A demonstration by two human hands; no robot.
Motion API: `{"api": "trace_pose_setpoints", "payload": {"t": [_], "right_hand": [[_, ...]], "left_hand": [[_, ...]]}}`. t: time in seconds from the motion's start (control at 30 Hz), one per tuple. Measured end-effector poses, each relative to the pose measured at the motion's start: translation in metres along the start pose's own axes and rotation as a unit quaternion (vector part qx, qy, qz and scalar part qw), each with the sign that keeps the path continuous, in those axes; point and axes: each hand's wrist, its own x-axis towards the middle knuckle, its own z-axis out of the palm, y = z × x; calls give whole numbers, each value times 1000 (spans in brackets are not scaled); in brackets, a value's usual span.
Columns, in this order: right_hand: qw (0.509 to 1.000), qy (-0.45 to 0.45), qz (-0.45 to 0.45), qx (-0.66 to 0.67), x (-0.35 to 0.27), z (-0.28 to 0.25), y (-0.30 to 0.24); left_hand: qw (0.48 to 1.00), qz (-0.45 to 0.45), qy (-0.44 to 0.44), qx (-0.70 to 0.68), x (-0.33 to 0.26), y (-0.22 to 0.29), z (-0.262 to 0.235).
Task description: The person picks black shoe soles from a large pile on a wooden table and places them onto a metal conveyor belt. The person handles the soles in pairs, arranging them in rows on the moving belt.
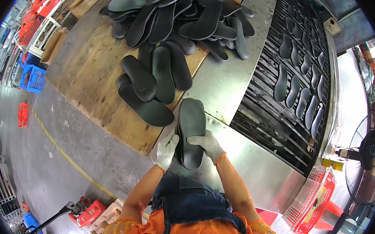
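Note:
A small stack of dark insoles (192, 119) stands between my two gloved hands, over the near edge of the metal tabletop. My left hand (167, 150), in a white knit glove, closes on the stack's left side. On the other side my right hand (207, 144) grips it, the thumb lying across the top insole. Just beyond, several loose black insoles (162, 74) overlap on the wooden board (91, 85). A large heap of dark insoles (187, 14) covers the far end of the board and spills onto the metal.
On the right, a slatted conveyor (262, 106) carries rows of insoles (302, 102). A fan (371, 150) and red and white baskets (308, 200) stand at the lower right. Blue crates (33, 79) and a pallet jack (73, 209) are on the floor to the left.

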Motion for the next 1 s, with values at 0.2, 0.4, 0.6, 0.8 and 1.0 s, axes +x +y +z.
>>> {"api": "trace_pose_setpoints", "payload": {"t": [0.2,0.4,0.6,0.8,1.0], "right_hand": [[998,59,13,-27,-4,18,-9],[977,105,27,-184,-13,32,-30],[999,22,14,-46,4,5,-4],[991,-109,4,82,8,-27,11],[981,-84,-45,168,-13,-38,45]], "left_hand": [[980,-48,125,-147,24,-2,-8],[916,-100,152,-357,59,17,-33],[944,-93,130,-290,56,13,-37],[911,-172,39,-372,31,-41,-36],[877,-261,13,-402,10,-61,-13]]}}
